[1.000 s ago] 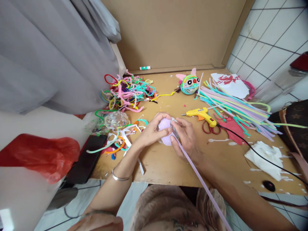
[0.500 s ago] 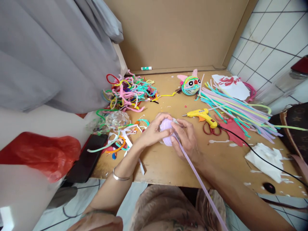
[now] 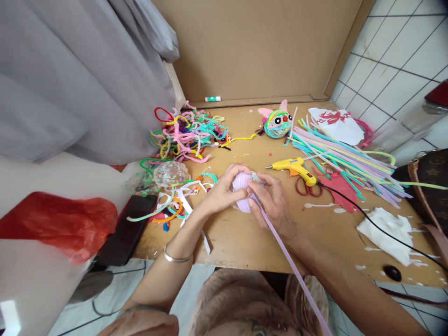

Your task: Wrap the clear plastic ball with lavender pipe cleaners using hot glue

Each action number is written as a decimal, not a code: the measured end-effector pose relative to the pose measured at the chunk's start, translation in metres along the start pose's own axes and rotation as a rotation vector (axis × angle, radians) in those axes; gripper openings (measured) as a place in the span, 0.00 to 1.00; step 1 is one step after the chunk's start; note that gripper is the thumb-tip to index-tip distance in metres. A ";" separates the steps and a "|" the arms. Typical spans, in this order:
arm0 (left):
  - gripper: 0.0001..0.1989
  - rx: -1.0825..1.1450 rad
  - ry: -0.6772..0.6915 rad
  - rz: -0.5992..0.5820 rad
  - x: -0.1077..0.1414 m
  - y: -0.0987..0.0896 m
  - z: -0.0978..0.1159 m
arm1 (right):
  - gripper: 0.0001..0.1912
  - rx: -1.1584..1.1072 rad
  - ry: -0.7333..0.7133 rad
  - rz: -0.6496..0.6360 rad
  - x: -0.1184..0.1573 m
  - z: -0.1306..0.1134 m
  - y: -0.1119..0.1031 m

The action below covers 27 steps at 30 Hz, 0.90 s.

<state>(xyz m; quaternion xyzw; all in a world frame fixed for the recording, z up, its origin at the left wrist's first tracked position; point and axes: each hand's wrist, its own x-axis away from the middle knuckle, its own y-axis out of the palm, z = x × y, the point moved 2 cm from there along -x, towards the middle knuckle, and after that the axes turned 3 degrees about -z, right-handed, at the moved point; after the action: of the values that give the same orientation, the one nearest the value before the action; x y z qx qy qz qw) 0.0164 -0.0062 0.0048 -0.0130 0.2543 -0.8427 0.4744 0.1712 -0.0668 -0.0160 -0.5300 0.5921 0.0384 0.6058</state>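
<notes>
Between my two hands, above the table's front half, is a ball wrapped in rows of lilac pipe cleaner. A clear, uncovered patch shows on its upper right side. My left hand is closed around the ball's left side, thumb across its front. With fingers and thumb, my right hand grips the right side, where a lilac pipe cleaner leaves the ball and trails down toward my lap. The ball's underside is hidden. To the right lies a yellow hot glue gun, apart from my hands.
Tangled pipe cleaners and a clear ball lie left. At the back sits a decorated ball with pink ears. Straight pipe cleaners, red-handled scissors, a black cord and crumpled tissue are on the right.
My right fingers have shifted very slightly on the ball. My left hand, the ball and the trailing pipe cleaner look nearly the same.
</notes>
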 end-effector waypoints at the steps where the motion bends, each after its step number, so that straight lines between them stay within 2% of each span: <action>1: 0.17 0.000 -0.002 0.003 0.000 0.000 0.000 | 0.24 -0.008 0.005 0.004 0.000 0.000 0.000; 6: 0.17 -0.002 0.011 0.003 0.000 0.000 -0.002 | 0.15 -0.092 0.043 0.053 0.001 0.001 -0.002; 11: 0.18 0.000 0.011 0.003 0.000 -0.001 -0.003 | 0.09 -0.089 0.005 0.073 0.002 0.003 -0.001; 27: 0.18 0.030 0.012 -0.008 0.000 -0.001 -0.002 | 0.07 -0.052 -0.012 0.094 0.001 0.002 0.000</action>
<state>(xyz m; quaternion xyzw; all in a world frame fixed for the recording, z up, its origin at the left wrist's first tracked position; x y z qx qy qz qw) 0.0155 -0.0047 0.0032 -0.0016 0.2444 -0.8484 0.4696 0.1731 -0.0658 -0.0179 -0.5170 0.6115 0.0854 0.5929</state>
